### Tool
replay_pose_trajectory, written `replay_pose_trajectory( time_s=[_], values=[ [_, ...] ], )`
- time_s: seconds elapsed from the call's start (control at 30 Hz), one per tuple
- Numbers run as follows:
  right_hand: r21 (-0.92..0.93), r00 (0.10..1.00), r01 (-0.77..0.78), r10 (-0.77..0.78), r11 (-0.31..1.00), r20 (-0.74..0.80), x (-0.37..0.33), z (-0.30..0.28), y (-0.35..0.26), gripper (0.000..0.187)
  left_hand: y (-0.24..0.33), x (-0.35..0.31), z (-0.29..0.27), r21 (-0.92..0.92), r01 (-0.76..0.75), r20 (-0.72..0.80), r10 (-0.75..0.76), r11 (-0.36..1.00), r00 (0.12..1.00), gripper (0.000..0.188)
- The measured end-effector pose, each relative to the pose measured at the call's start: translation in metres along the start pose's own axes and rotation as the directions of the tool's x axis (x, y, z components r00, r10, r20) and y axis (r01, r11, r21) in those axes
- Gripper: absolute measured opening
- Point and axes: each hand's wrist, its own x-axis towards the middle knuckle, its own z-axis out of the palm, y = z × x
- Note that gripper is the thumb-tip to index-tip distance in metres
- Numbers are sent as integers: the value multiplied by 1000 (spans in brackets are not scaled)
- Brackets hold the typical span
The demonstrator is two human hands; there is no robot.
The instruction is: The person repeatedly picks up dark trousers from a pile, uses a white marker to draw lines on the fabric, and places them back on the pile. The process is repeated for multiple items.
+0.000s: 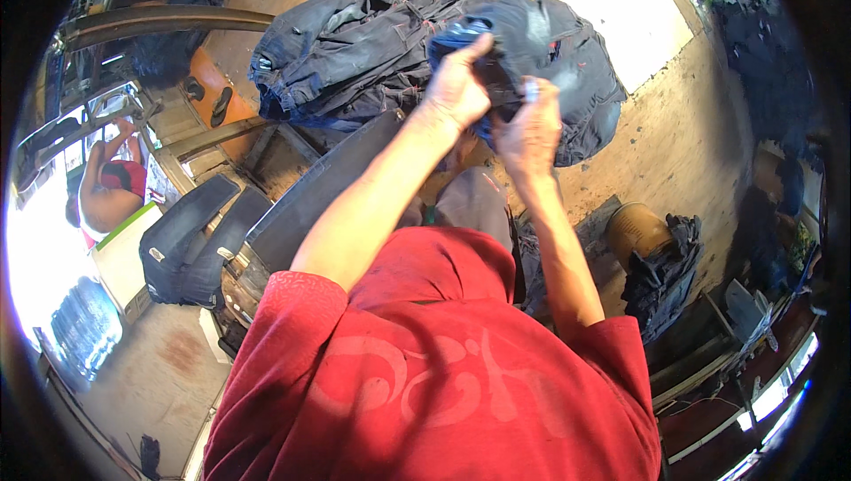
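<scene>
Both of my arms reach forward over a pile of dark denim jeans. My left hand [461,91] is closed on a bunched pair of blue jeans [510,24], with the thumb on top of the cloth. Close beside it, my right hand [529,126] is closed at the near edge of the same jeans. Something small and whitish shows at its fingertips, too blurred to name. Under and to the right of the held pair lie more dark jeans [589,82]. To the left spreads a larger heap of jeans [355,46], some with reddish stitching.
A dark padded board [328,184] slants along my left side. Folded dark jeans [191,242] lie left of it. At the right, an overturned brown bucket [638,233] stands by dark cloth [665,277]. Another person [115,179] is at far left. Bright light falls on the floor [612,2].
</scene>
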Motion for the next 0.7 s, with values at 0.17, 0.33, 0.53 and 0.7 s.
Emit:
replay_pose_trajectory(
  time_s=[0.17, 0.33, 0.53, 0.7],
  values=[
    [214, 974, 165, -194, 963, 121, -63, 60, -39, 73, 81, -83, -52, -57, 31, -67, -34, 998, 997, 29],
    [293, 896, 196, -292, 936, 334, -140, 12, -74, 65, 56, -202, -79, 19, -74, -311, 76, 997, 947, 37],
    [434, 577, 35, -373, 900, 726, -202, 50, -167, 59, 90, -338, -166, 173, -190, -517, 253, 966, 817, 30],
    [397, 185, 165, -424, 903, 887, -223, 101, -247, 74, 141, -443, -242, 425, -230, -543, 450, 876, 709, 26]
  ],
)
